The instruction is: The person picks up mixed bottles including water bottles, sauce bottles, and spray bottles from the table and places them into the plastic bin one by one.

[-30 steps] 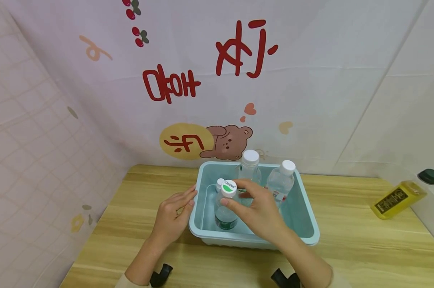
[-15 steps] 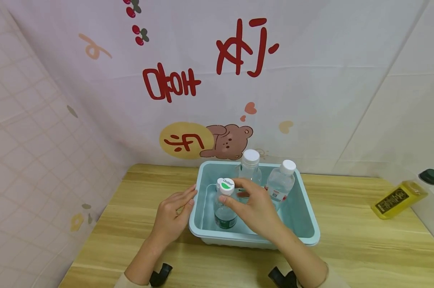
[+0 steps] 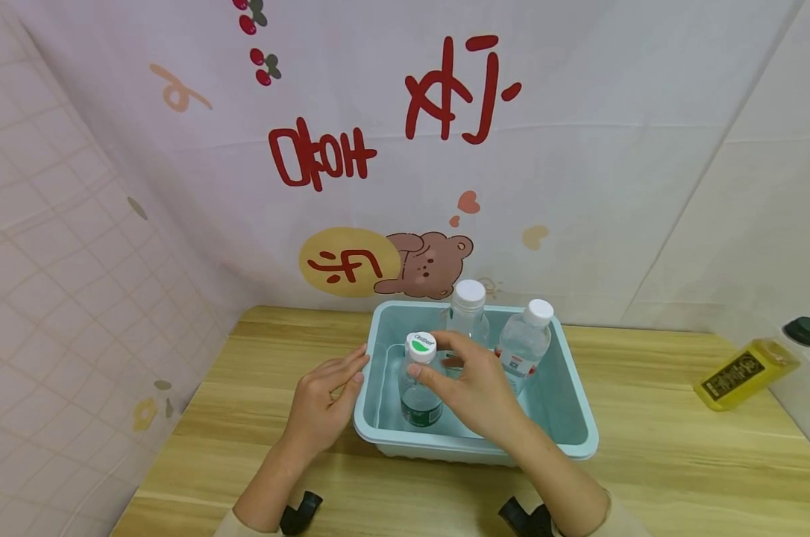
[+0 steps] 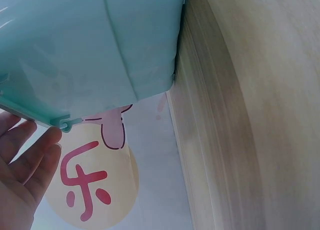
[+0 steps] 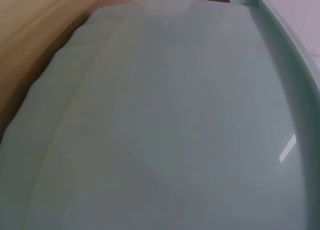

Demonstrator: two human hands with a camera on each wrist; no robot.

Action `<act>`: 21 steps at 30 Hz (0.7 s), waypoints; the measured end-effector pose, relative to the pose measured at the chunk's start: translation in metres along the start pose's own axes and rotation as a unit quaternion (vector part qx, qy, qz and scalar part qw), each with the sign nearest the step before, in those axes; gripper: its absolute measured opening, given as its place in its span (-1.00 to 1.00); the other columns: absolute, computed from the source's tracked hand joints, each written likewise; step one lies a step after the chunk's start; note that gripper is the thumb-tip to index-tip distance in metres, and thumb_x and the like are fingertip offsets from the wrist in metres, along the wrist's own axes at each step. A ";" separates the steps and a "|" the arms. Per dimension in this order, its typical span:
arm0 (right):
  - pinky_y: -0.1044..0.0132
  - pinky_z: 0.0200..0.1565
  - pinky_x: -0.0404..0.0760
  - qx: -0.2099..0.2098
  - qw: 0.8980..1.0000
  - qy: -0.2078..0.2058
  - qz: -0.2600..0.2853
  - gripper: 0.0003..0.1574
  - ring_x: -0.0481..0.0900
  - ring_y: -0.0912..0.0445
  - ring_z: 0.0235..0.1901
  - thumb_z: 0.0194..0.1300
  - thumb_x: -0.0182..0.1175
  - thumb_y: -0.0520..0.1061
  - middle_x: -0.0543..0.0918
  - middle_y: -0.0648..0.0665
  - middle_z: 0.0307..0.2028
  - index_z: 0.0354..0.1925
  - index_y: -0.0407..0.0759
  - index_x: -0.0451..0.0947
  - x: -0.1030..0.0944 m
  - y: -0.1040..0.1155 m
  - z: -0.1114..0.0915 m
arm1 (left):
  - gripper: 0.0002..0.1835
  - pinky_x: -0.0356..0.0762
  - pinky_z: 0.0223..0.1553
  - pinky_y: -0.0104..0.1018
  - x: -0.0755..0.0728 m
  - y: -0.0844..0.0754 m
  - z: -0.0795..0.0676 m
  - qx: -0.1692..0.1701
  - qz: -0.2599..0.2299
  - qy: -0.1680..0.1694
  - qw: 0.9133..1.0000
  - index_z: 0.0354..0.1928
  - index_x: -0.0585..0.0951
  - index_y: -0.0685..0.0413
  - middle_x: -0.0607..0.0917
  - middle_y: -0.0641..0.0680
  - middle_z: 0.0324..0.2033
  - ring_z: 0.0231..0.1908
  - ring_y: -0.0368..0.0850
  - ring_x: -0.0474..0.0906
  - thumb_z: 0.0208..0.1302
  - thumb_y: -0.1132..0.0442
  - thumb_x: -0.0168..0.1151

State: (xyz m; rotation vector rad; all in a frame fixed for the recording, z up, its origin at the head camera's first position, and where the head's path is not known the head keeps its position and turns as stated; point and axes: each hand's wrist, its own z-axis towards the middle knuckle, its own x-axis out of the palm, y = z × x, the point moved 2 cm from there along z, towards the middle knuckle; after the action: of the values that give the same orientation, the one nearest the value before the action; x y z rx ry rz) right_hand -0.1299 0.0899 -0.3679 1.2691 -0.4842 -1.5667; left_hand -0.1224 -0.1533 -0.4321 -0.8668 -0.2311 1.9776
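Observation:
A light blue plastic basin (image 3: 475, 446) sits on the wooden table. At its left rim, my left hand (image 3: 321, 403) rests with nearly straight fingers; the left wrist view shows those fingertips (image 4: 52, 136) against the rim. Inside the basin my right hand (image 3: 479, 388) grips a clear plastic bottle (image 3: 421, 406) with a white cap and green label, thumb near its neck. This bottle stands upright towards the left side. Behind it are two more clear bottles with white caps, one at the back (image 3: 468, 317) and one at the right (image 3: 524, 343). The basin's outer wall (image 5: 165, 115) fills the right wrist view.
A yellow bottle with a dark green cap (image 3: 743, 369) stands on the wooden table (image 3: 660, 403) at the far right. A printed cloth (image 3: 579, 186) hangs behind the table. Black wrist mounts (image 3: 300, 513) show near the front edge.
My right hand has shifted the bottle slightly to the left and back. A small white cap seen behind it earlier is now hidden. The left hand stays at the rim.

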 end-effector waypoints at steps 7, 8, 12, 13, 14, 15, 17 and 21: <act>0.06 0.06 0.71 -0.009 1.000 0.002 -0.001 -0.47 0.66 0.17 0.00 0.25 0.55 0.00 0.74 0.05 -0.05 0.15 -0.05 0.67 0.000 0.001 -0.001 | -0.67 0.73 0.04 -0.05 0.000 0.000 0.000 -0.002 0.004 0.004 1.000 0.10 0.75 0.30 0.73 0.15 0.17 0.06 0.08 0.75 0.31 0.50 0.32; 0.06 0.06 0.71 -0.009 1.000 0.003 0.001 -0.47 0.66 0.17 0.00 0.25 0.55 -0.01 0.74 0.05 -0.05 0.15 -0.05 0.67 0.000 0.001 -0.001 | -0.67 0.74 0.02 -0.01 0.000 0.000 0.000 -0.002 0.005 0.004 1.000 0.11 0.75 0.30 0.73 0.15 0.17 0.06 0.07 0.75 0.31 0.50 0.32; 0.05 0.08 0.71 -0.009 1.000 0.005 0.001 -0.45 0.66 0.16 0.01 0.24 0.55 -0.02 0.74 0.05 -0.04 0.16 -0.07 0.66 -0.001 0.002 -0.003 | -0.67 0.75 -0.02 0.08 0.000 -0.001 0.000 0.000 0.007 0.004 1.000 0.10 0.75 0.31 0.73 0.17 0.16 0.04 0.08 0.75 0.31 0.50 0.32; 0.06 0.08 0.71 -0.010 1.000 0.005 -0.001 -0.45 0.67 0.16 0.02 0.24 0.56 -0.02 0.74 0.06 -0.03 0.16 -0.07 0.66 -0.001 0.002 -0.003 | -0.67 0.75 -0.03 0.09 0.000 -0.001 0.000 0.000 0.007 0.005 1.000 0.10 0.75 0.31 0.73 0.18 0.15 0.04 0.09 0.75 0.31 0.51 0.32; 0.06 0.08 0.71 -0.009 1.000 0.005 -0.003 -0.44 0.67 0.16 0.02 0.24 0.56 -0.02 0.74 0.06 -0.02 0.17 -0.07 0.66 -0.001 0.003 -0.004 | -0.67 0.75 -0.03 0.10 0.000 -0.001 0.000 0.000 0.007 0.005 1.000 0.10 0.75 0.31 0.73 0.19 0.15 0.04 0.09 0.75 0.31 0.50 0.31; 0.06 0.08 0.72 -0.010 1.000 0.005 -0.005 -0.44 0.67 0.16 0.03 0.23 0.56 -0.02 0.74 0.07 -0.01 0.17 -0.07 0.66 -0.001 0.003 -0.004 | -0.67 0.75 -0.03 0.11 0.000 -0.001 0.000 0.000 0.006 0.005 1.000 0.10 0.75 0.31 0.73 0.20 0.15 0.04 0.09 0.75 0.31 0.50 0.31; 0.08 0.08 0.72 -0.009 1.000 0.005 -0.008 -0.42 0.67 0.17 0.03 0.23 0.56 -0.03 0.73 0.08 0.00 0.18 -0.07 0.66 -0.002 0.004 -0.005 | -0.68 0.74 -0.04 0.12 0.000 -0.002 0.000 0.000 0.004 0.006 1.000 0.10 0.75 0.31 0.73 0.22 0.14 0.04 0.09 0.75 0.31 0.50 0.31; 0.09 0.09 0.71 -0.009 1.000 0.007 -0.009 -0.40 0.67 0.18 0.06 0.23 0.56 -0.02 0.73 0.11 0.03 0.21 -0.07 0.64 -0.004 0.004 -0.006 | -0.67 0.74 -0.03 0.13 0.000 -0.002 0.000 -0.001 0.004 0.006 1.000 0.10 0.75 0.31 0.73 0.21 0.14 0.05 0.09 0.75 0.31 0.50 0.32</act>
State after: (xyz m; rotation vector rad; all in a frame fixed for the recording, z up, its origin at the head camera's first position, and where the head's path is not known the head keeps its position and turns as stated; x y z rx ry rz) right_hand -0.1227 0.0931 -0.3653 1.2729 -0.4488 -1.5735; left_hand -0.1214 -0.1525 -0.4312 -0.8820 -0.2220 1.9786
